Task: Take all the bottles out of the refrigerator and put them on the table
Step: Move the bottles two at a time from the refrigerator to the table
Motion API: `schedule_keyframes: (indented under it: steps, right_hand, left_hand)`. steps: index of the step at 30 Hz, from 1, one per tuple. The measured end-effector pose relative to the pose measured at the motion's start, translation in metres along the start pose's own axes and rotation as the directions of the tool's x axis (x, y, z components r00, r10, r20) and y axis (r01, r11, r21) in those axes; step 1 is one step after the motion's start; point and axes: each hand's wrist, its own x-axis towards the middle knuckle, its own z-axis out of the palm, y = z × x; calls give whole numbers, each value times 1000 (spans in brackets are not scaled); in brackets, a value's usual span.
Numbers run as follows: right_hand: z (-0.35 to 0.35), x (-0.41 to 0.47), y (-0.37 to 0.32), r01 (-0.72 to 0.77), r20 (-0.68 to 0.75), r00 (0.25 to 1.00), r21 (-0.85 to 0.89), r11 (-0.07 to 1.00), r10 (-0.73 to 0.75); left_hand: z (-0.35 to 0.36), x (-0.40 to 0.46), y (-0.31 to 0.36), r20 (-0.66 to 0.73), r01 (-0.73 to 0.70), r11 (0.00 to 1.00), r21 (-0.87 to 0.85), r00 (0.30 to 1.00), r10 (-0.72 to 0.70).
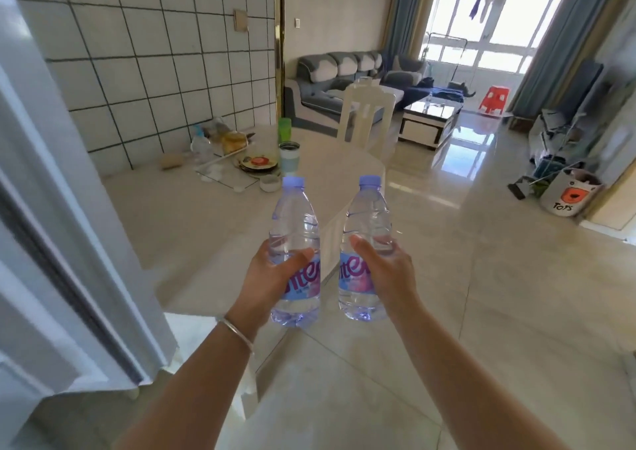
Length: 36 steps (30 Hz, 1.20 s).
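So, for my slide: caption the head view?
Left hand and right hand each carry a water bottle toward the table.

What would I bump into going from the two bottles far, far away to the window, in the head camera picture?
Left hand and right hand with water bottles → white table → small bowl → plates → green cup → white chair → coffee table → grey sofa → window.

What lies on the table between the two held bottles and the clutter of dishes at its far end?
Nothing: in the head view the table is bare from the bottles, in the left hand and right hand, up to the small white bowl.
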Motion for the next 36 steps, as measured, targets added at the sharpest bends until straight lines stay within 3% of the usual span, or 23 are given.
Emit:
schedule_keyframes:
  steps: [5,10,17,26,32,36]
  right_hand:
    - [54,84,1,-20,149,989,18,1000,17]
    - [118,170,-4,-1,307,952,-32,999,11]
    - [220,268,-17,75,606,796,-83,994,-9]
    - [398,314,-15,121,814,574,-186,975,84]
    - [503,312,-15,177,849,520,-216,960,95]
    - [588,307,-20,205,871,479,-232,951,109]
  left_hand:
    - [-13,73,-6,-142,0,1000,-22,990,-4]
    - [-34,147,-13,-351,18,999,-45,936,-32]
    - [-67,235,-14,-618,80,997,-18,783,-74]
    - [-178,302,-42,-858,200,978,-57,491,-150]
    - [-280,339,-66,-885,258,966,-32,442,-147]
    - [-350,373,-69,-920,291,956,-44,362,-153]
